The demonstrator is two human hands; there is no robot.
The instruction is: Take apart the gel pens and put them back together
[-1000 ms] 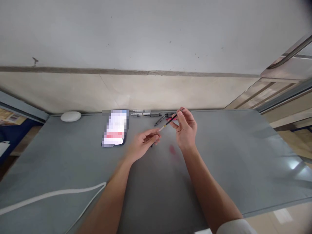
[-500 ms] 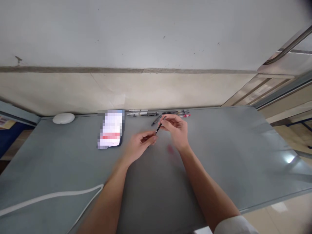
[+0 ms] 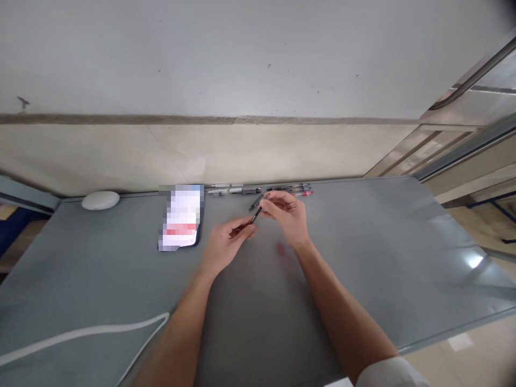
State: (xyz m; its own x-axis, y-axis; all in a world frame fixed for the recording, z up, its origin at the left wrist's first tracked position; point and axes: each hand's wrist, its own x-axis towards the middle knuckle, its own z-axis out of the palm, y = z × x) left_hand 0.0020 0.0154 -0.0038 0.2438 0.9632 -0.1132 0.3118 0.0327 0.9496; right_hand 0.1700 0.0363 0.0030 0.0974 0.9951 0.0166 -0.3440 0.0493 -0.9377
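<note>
Between my two hands a slim black pen [image 3: 255, 215] is held at a slant above the table. The fingers of my left hand [image 3: 229, 240] pinch its lower end. At the upper end, my right hand [image 3: 287, 215] closes its thumb and fingertips on the pen. Just behind my fingers, a dark pen-like piece [image 3: 254, 204] lies on the table. Along the wall edge lie several pens: light ones with a grey-black pen [image 3: 250, 191] to the left, and dark ones with a red-tipped pen [image 3: 307, 193] to the right, partly behind my right hand.
A phone with a lit, blurred screen [image 3: 183, 217] lies left of my hands on the grey table [image 3: 379, 258]. A white oval case [image 3: 100, 200] sits at the back left. A white cable [image 3: 80, 334] crosses the front left. The wall [image 3: 258, 150] rises behind the table.
The whole view has shifted slightly. Both hands keep their grip on the pen, and the lower wrist and forearm on the left stay a little blurred.
</note>
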